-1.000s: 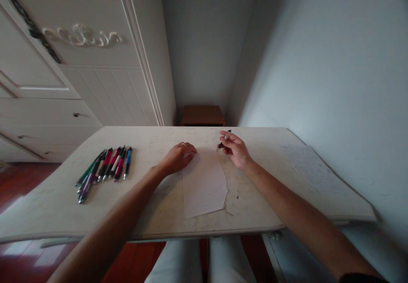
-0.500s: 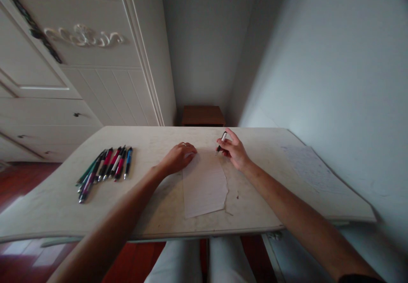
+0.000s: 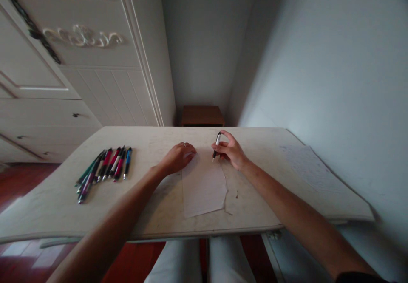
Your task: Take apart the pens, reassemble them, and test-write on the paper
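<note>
A sheet of lined paper (image 3: 204, 189) with a torn right edge lies on the white table. My left hand (image 3: 180, 156), a ring on one finger, rests on the sheet's upper left corner, its fingers loosely bent and lying on the paper. Above the upper right part of the sheet, my right hand (image 3: 232, 150) is closed on a pen (image 3: 217, 142) with a white barrel and black grip. The pen stands nearly upright, tip down, the index finger at its top end. Whether the tip touches the paper I cannot tell.
Several pens (image 3: 106, 166) in green, purple, red and blue lie side by side on the table (image 3: 153, 138) at left. Another sheet with handwriting (image 3: 309, 164) lies by the right wall. A white cabinet (image 3: 105, 79) stands at left, a brown wooden piece (image 3: 203, 115) beyond the table.
My right hand has shifted slightly left, and the pen has turned more upright with its tip farther over the paper. The left hand has stayed in place.
</note>
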### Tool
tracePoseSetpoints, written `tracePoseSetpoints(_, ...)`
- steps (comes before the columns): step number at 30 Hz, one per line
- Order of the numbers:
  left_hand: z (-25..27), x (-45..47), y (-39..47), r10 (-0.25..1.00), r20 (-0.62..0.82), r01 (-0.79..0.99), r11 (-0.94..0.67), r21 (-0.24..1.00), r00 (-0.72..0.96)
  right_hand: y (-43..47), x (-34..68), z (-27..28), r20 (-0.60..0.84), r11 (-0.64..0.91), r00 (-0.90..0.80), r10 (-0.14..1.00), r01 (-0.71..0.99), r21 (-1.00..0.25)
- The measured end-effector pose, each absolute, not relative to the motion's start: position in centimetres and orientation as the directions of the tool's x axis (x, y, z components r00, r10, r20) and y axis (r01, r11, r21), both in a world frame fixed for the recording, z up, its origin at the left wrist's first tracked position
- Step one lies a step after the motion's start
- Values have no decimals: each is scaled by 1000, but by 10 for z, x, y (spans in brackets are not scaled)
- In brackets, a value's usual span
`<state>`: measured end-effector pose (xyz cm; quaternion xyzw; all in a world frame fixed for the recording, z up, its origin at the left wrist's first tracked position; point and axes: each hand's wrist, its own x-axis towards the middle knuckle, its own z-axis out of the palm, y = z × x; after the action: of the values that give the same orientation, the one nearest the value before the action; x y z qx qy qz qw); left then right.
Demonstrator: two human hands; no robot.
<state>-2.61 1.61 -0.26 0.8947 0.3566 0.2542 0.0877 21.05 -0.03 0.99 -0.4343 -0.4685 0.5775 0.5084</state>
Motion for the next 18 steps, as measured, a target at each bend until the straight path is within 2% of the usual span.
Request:
tracePoseSetpoints(7,-3,-27,16,676,394,588,-736,336,623,3,217,15,-14,-19,-61,998,-82,-996)
tracePoseSetpoints(9,-4,-27,17,674,398,586,-738,334,623,8,226,16,36,37,-55,998,9,-999)
tracePoseSetpoints(12,-4,-27,17,673,400,585,-739,334,622,16,243,16,130,142,-65,989,240,-960)
tracePoseSetpoints(15,-3,-28,17,667,397,582,-744,328,630,22,262,16,216,217,-66,974,542,-812)
tracePoseSetpoints(18,-4,-28,17,656,406,573,-754,320,636,27,284,18,234,163,-29,972,801,-576)
